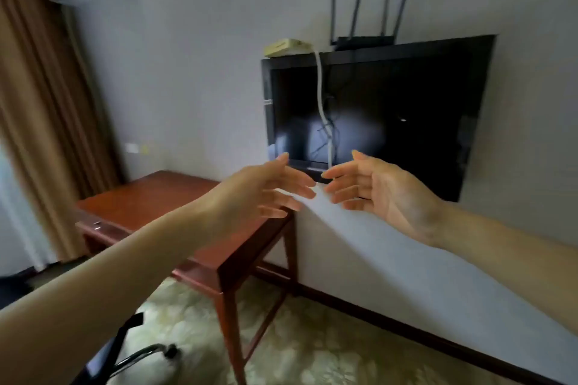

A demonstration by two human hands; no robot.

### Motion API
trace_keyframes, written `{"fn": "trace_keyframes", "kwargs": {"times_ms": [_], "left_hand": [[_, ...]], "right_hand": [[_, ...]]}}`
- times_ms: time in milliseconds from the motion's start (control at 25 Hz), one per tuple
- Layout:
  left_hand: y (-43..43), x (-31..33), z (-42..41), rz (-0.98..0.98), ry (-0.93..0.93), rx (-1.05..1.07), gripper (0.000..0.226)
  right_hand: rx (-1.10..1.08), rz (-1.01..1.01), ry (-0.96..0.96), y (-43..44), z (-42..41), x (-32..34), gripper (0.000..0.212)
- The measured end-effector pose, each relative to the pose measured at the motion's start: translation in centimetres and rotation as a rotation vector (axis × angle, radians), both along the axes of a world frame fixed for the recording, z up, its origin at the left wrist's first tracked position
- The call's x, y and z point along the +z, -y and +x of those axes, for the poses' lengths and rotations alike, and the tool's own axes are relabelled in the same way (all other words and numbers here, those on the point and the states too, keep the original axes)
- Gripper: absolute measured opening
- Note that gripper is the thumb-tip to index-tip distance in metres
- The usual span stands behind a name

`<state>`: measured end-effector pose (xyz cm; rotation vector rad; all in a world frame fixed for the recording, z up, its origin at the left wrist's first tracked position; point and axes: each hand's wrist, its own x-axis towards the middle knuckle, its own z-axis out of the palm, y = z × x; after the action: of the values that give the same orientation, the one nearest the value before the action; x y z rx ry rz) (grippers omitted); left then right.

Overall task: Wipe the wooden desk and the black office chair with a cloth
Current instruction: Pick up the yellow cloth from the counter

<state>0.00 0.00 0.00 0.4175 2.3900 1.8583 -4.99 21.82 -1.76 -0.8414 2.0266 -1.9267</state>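
A dark television (pixel 391 109) hangs on the wall (pixel 203 56), a black router (pixel 364 40) and beige box (pixel 286 46) atop it; brown curtain (pixel 37 122) at left

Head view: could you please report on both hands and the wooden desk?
Left hand open, right hand open, both empty. Wooden desk below them, not touched; no cloth in view. Path to desk unobstructed.

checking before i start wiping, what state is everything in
left hand: open, holds nothing
right hand: open, holds nothing
desk: upright by the wall
chair: only its base shows
tv: screen dark
cloth: not in view
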Motion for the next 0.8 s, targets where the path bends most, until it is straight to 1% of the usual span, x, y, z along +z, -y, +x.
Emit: {"fn": "trace_keyframes", "kwargs": {"times_ms": [120,280,360,480,640,720,800], "left_hand": [[-6.5,-0.6,-2.6,-0.028,0.004,-0.119,0.047],[-17.6,-1.0,-6.0,-0.072,-0.022,-0.251,0.047],[-24.1,-0.7,-7.5,-0.068,-0.039,-0.297,0.048],[-32.9,-0.9,-9.4,-0.038,-0.047,-0.361,0.049],[-44.0,-1.8,-11.7,-0.037,-0.015,-0.537,0.046],[-50.9,-2.5,-12.9,-0.040,0.026,-0.659,0.045],[-56.1,-3.2,-13.8,-0.040,0.048,-0.739,0.042]], "right_hand": [[-0.094,-0.027,0.022,-5.8,0.0,-0.8,0.053],[-0.202,-0.007,0.013,-16.6,-0.1,-1.5,0.045],[-0.289,0.007,0.020,-23.1,-0.3,-1.5,0.045],[-0.435,0.004,0.053,-32.1,-0.8,-1.6,0.049],[-0.629,-0.022,0.115,-43.5,0.4,-2.0,0.050],[-0.755,-0.032,0.129,-49.8,2.0,-2.6,0.051],[-0.857,-0.032,0.149,-54.2,3.3,-3.4,0.051]]}}
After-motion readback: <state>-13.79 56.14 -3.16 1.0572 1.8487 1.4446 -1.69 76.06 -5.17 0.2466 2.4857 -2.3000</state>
